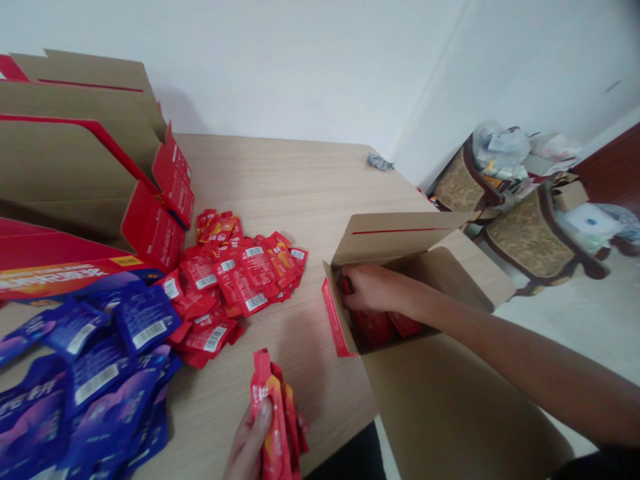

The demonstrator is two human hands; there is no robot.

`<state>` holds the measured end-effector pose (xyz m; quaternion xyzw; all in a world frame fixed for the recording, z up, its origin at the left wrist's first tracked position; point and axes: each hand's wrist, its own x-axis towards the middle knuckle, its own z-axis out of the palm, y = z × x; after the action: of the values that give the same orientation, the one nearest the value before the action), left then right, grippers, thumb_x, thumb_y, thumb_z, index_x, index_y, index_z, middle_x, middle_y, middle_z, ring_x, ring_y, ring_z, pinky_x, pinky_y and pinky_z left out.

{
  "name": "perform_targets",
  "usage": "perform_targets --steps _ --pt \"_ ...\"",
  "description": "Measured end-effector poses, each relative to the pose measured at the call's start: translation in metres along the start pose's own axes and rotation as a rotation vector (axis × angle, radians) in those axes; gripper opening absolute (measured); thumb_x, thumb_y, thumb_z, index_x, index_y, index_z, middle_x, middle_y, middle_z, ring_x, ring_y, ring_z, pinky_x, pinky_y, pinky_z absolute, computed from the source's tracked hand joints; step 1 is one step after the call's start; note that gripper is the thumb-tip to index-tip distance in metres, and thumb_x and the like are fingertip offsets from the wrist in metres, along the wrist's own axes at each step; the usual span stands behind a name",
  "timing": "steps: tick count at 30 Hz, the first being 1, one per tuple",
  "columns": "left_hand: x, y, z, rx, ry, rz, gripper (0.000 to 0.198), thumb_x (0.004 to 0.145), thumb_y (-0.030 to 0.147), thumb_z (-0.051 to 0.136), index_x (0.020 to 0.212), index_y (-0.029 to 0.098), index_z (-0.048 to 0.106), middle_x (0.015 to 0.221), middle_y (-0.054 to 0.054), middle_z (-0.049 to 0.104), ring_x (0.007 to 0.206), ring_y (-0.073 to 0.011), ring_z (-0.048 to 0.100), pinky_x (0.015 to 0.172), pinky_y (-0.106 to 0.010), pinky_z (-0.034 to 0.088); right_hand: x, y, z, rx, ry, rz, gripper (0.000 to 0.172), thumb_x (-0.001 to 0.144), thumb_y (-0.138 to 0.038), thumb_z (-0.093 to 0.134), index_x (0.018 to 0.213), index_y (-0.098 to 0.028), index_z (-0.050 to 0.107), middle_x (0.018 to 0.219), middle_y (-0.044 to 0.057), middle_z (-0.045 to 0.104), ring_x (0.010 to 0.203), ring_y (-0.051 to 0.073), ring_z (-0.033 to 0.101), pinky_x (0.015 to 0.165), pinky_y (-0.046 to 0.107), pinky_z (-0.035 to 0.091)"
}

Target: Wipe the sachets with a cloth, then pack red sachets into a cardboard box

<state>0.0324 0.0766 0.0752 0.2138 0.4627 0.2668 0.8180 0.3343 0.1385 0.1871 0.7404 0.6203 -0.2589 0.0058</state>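
My left hand (253,433) is closed round several red sachets (274,427), held upright near the table's front edge. Inside the open cardboard box (410,233) on the right, my right hand (367,288) is curled near the box's left wall, with a bit of red at its fingers. Red packets (375,328) lie in the box below that hand. Between the boxes, a pile of red sachets (240,273) covers part of the table. Blue sachets (95,380) are heaped at the front left.
Open red boxes (155,220) stand at the back left of the table (280,173). A small grey item (380,162) rests at the far right corner. Beyond the table are patterned chairs (533,233) loaded with plastic bags (505,150).
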Motion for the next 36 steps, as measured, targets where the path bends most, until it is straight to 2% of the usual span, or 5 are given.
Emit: perform_targets --steps 5,12,22,29,36 --pt "-0.002 -0.002 0.004 -0.008 0.031 0.021 0.052 0.073 0.065 0.084 0.089 0.017 0.072 0.072 -0.006 0.073 0.058 -0.0194 0.065 0.057 -0.029 0.053 0.002 0.0 -0.011 0.012 -0.052 0.007 0.022 0.084 -0.026 0.073 0.103 -0.017 0.076 0.103 0.009 0.08 0.091 0.023 0.072 0.072 0.026 0.047" --pt "-0.002 -0.003 -0.002 -0.002 0.015 0.007 0.051 0.075 0.063 0.084 0.095 0.018 0.073 0.077 -0.007 0.075 0.063 -0.0216 0.069 0.06 -0.03 0.055 0.003 -0.003 -0.027 0.061 -0.098 0.112 0.017 0.085 -0.029 0.071 0.095 -0.017 0.08 0.078 0.007 0.078 0.073 0.022 0.072 0.063 0.027 0.045" --pt "-0.001 -0.005 0.0 0.014 0.025 0.026 0.052 0.072 0.066 0.085 0.082 0.018 0.07 0.072 -0.006 0.073 0.058 -0.0194 0.066 0.056 -0.028 0.053 0.012 0.015 0.017 0.295 -0.093 0.153 0.015 0.091 -0.032 0.07 0.09 -0.017 0.071 0.081 0.004 0.078 0.065 0.017 0.072 0.055 0.023 0.052" --pt "-0.002 -0.003 -0.001 0.036 0.046 0.02 0.052 0.071 0.066 0.085 0.087 0.018 0.071 0.072 -0.006 0.074 0.06 -0.022 0.069 0.057 -0.03 0.055 -0.002 0.039 0.029 0.788 -0.098 0.201 0.055 0.073 -0.047 0.089 0.113 -0.017 0.066 0.098 0.005 0.074 0.073 0.017 0.071 0.058 0.028 0.062" --pt "-0.003 -0.002 0.003 0.029 0.052 0.027 0.052 0.071 0.064 0.085 0.088 0.017 0.072 0.072 -0.006 0.074 0.058 -0.0211 0.067 0.056 -0.03 0.055 -0.017 0.039 0.024 0.714 -0.258 0.169 0.04 0.073 -0.051 0.087 0.078 -0.018 0.065 0.068 0.0 0.07 0.069 0.019 0.072 0.056 0.024 0.058"
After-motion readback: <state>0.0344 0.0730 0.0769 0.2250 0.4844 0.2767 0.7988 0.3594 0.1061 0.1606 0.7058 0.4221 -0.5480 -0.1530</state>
